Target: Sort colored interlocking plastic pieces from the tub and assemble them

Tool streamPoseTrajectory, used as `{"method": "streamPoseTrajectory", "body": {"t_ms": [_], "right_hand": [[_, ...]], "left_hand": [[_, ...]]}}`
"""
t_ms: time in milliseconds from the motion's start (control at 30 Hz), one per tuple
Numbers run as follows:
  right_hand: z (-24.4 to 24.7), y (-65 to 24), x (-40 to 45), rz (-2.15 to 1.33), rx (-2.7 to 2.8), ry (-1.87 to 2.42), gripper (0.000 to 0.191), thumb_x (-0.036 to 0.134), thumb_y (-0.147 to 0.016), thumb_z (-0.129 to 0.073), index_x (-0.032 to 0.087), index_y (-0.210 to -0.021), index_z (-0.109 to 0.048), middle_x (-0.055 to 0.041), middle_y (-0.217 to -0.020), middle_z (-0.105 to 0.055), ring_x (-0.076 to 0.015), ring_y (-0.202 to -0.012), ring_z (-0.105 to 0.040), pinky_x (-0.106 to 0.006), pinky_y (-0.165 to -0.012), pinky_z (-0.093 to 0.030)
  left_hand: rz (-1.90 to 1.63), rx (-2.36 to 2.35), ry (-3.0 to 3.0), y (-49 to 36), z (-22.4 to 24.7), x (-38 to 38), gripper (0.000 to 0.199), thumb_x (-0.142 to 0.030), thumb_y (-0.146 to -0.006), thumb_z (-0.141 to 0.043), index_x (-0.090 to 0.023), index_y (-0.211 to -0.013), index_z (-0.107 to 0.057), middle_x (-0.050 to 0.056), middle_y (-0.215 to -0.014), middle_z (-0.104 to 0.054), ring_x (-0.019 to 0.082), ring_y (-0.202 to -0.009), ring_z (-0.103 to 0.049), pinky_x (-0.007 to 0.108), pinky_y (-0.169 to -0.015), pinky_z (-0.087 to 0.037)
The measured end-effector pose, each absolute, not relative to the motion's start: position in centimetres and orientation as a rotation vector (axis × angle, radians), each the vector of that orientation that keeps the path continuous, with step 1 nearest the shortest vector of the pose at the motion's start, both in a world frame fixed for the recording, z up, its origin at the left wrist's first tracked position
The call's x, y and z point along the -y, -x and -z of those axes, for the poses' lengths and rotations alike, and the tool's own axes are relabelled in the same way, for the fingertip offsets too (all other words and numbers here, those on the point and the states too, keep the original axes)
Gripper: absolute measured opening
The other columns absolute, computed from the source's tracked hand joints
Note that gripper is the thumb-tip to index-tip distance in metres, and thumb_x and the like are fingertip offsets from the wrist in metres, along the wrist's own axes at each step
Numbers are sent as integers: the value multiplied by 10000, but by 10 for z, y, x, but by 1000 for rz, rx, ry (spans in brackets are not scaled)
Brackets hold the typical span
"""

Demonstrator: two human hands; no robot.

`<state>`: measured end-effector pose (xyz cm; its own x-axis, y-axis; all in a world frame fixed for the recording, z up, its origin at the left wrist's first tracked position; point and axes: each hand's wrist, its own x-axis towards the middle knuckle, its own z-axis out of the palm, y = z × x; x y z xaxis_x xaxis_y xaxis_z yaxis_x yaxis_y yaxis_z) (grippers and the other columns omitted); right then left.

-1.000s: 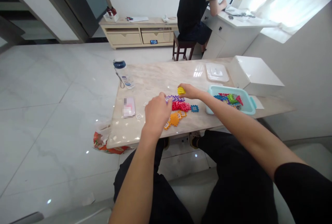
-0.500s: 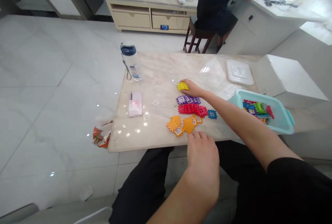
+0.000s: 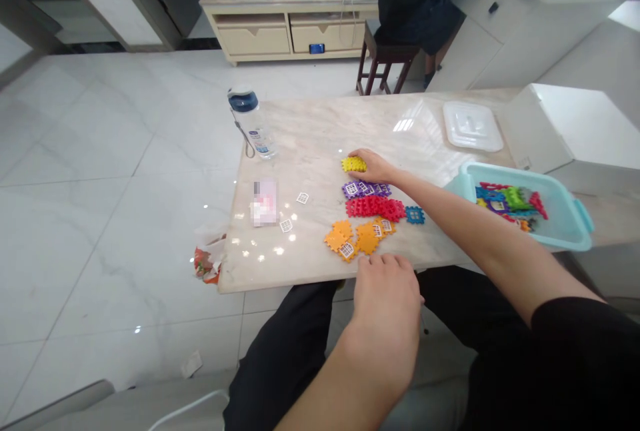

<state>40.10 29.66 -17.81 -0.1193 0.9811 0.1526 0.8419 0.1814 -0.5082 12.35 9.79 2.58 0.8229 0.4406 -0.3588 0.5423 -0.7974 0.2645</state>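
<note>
The right hand (image 3: 374,166) curled over a yellow block (image 3: 353,164), the left hand (image 3: 386,304) lay loose by the table edge (image 3: 280,282); a careless sweep could scatter the orange pieces (image 3: 357,238).

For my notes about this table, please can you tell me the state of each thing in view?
Right hand: fingers on the yellow plastic piece.
Left hand: empty, at the near edge of the marble table.
Teal plastic tub: uncovered, holding coloured pieces.
White plastic lid: lying flat, off the tub.
Water bottle: upright, blue cap on.
</note>
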Motion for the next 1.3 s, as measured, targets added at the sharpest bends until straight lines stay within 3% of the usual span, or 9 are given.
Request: {"method": "streamPoseTrajectory", "body": {"t_ms": [133, 300, 567, 800, 1133, 1300], "right_hand": [[151, -400, -279, -348, 1943, 1688, 504, 382, -976, -664, 162, -1428, -628, -181, -1470, -658, -340, -1422, -586, -553, -1277, -427], [92, -399, -222, -208, 1908, 1538, 452, 296, -986, -618, 172, -1420, -623, -167, -1444, -671, -321, -1390, -610, -540, -1242, -461], [22, -420, -93, -40, 1716, 1581, 223, 279, -1032, -573, 215, -1204, -700, -102, -1218, -754, -268, -1229, -669, -470, -1146, -513], [35, -529, -8, 93, 1195, 2167, 268, 185, -1004, -551, 141, -1197, -731, -139, -1148, -778, -262, -1032, -713, -398, -1026, -549], [65, -580, 15, -77, 1155, 2545, 342, 79, -969, -566, 98, -1239, -776, -180, -1211, -787, -279, -1147, -723, -348, -1073, -522], [71, -582, 10, -170, 1302, 2673, 315, 6, -914, -582, 121, -1135, -775, -194, -1229, -750, -279, -1112, -704, -341, -1025, -536]], "left_hand": [[459, -795, -2631, -129, -30, -117, 413, -457, -1040, -692, -124, -1284, -710, 178, -1205, -772, 347, -1156, -736, 435, -968, -584], [511, -793, -2632, -140, -33, -132, 423, -441, -1069, -627, -115, -1332, -686, 197, -1330, -762, 358, -1232, -733, 421, -1003, -572], [547, -726, -2572, -159, -17, -134, 512, -533, -1050, -562, -161, -1391, -649, 189, -1417, -737, 369, -1276, -718, 410, -1023, -549], [661, -691, -2600, -174, 0, -140, 549, -516, -1039, -518, -146, -1430, -625, 219, -1507, -674, 382, -1333, -681, 448, -1104, -520], [602, -647, -2600, -195, 5, -143, 643, -576, -1021, -537, -199, -1540, -583, 185, -1580, -637, 360, -1412, -645, 415, -1162, -491], [677, -639, -2622, -203, -1, -133, 620, -545, -1052, -516, -162, -1536, -577, 221, -1600, -607, 384, -1446, -616, 463, -1186, -481]]}}
